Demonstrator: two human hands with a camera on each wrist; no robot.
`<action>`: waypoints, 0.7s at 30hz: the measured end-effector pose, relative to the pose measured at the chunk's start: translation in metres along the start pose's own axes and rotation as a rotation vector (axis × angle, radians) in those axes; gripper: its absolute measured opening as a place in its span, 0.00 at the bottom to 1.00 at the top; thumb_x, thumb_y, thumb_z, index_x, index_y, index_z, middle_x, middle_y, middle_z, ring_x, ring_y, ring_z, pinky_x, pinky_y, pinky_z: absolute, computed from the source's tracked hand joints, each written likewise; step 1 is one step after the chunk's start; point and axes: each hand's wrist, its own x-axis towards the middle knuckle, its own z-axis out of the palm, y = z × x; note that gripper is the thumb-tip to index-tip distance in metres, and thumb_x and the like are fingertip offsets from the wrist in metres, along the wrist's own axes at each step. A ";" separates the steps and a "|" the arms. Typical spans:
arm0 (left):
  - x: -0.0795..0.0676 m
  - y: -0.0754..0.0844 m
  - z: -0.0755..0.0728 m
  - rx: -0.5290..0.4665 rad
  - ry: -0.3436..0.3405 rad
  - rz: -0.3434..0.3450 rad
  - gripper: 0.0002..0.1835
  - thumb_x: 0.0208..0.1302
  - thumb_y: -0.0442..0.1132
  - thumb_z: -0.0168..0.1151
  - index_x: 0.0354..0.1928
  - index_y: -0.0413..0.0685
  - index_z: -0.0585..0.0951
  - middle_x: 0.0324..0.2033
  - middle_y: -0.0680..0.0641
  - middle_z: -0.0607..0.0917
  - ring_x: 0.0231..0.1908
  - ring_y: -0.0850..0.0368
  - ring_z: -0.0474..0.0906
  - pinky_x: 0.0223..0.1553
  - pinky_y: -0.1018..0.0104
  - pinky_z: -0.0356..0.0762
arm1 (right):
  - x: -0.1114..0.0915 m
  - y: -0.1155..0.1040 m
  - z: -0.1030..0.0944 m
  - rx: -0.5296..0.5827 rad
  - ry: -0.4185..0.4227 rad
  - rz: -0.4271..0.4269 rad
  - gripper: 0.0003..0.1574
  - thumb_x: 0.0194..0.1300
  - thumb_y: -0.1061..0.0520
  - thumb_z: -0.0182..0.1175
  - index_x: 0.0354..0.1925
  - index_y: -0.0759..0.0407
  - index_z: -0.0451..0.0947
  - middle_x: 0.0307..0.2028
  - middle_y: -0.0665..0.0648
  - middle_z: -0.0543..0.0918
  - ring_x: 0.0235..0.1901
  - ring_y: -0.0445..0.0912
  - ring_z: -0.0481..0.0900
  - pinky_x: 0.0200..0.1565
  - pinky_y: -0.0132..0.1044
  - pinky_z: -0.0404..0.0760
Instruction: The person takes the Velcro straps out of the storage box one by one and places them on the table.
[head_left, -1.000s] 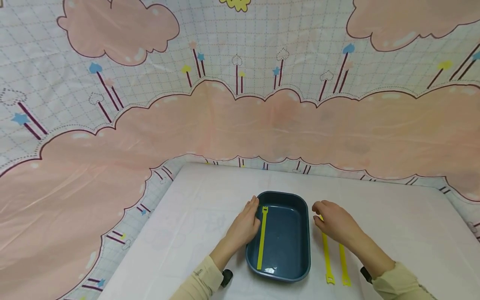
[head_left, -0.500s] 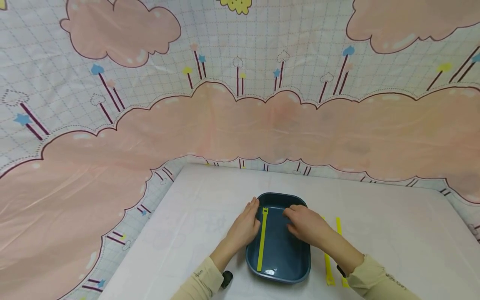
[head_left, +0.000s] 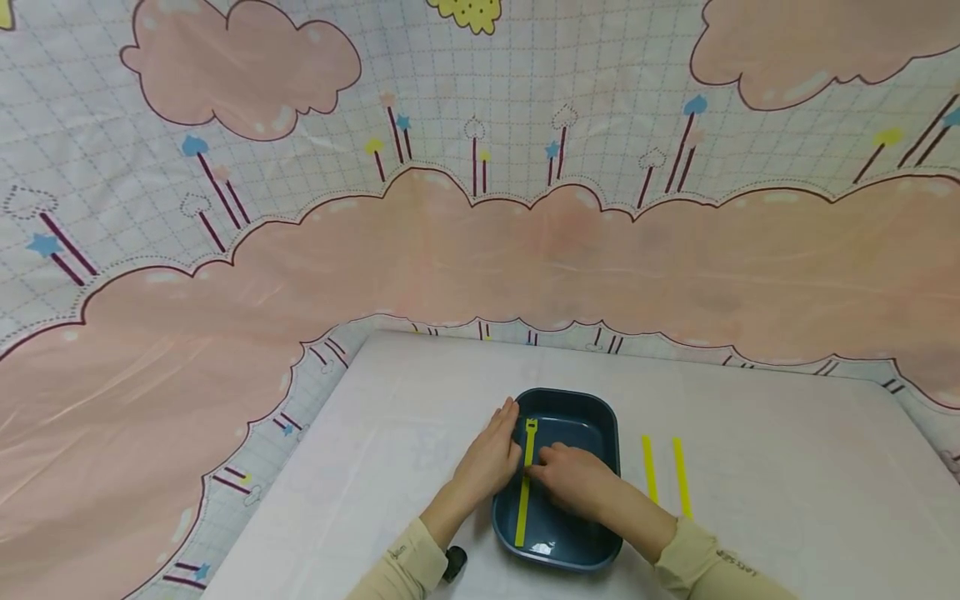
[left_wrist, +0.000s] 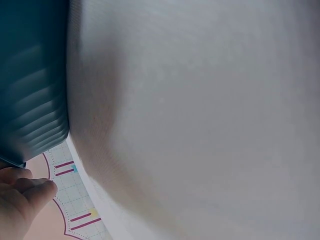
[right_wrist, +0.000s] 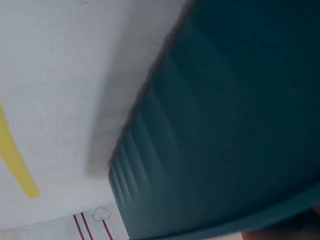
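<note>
A dark blue rectangular tray [head_left: 570, 546] stands on the white table. Inside it, along the left side, lies a yellow cable tie [head_left: 522, 508], a flat strap with a slotted head at the far end. My left hand [head_left: 487, 454] rests along the tray's left rim with its fingers straight. Over the tray, my right hand [head_left: 573, 479] has bent fingers, their tips at the middle of that tie. Whether they pinch it is hidden. In the left wrist view, fingers [left_wrist: 37, 192] show near the tray's rim; the right wrist view shows mostly the tray's outer wall [right_wrist: 215, 150].
To the right of the tray, two more yellow cable ties [head_left: 649, 471] lie side by side on the white tabletop [head_left: 787, 467], partly behind the right forearm. A small black object [head_left: 454, 564] is by the left wrist. A patterned cloth [head_left: 525, 258] hangs behind the table.
My right hand has moved left, from above the ties on the table, across the tray's right rim, to the tie inside. The left hand, the tray and the ties have stayed in place.
</note>
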 end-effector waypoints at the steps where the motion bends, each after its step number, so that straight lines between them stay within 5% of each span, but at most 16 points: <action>1: 0.000 0.000 0.000 -0.003 -0.004 -0.002 0.30 0.69 0.35 0.51 0.72 0.36 0.61 0.72 0.39 0.61 0.69 0.44 0.61 0.66 0.52 0.64 | 0.000 0.000 0.001 -0.016 -0.006 -0.005 0.18 0.63 0.57 0.65 0.52 0.48 0.83 0.37 0.52 0.82 0.34 0.43 0.76 0.39 0.37 0.84; 9: 0.000 -0.002 0.001 0.000 0.018 0.022 0.30 0.68 0.34 0.51 0.71 0.35 0.62 0.72 0.38 0.62 0.69 0.43 0.63 0.65 0.52 0.65 | -0.003 0.001 0.008 -0.089 0.000 -0.022 0.13 0.61 0.57 0.67 0.46 0.51 0.85 0.37 0.52 0.82 0.35 0.44 0.77 0.38 0.37 0.83; 21: -0.001 -0.002 -0.001 0.006 0.008 0.007 0.30 0.69 0.35 0.51 0.71 0.35 0.62 0.72 0.38 0.62 0.69 0.43 0.62 0.65 0.51 0.66 | 0.005 -0.008 0.009 -0.152 -0.004 -0.040 0.21 0.64 0.54 0.65 0.56 0.45 0.82 0.44 0.53 0.83 0.40 0.45 0.78 0.42 0.37 0.83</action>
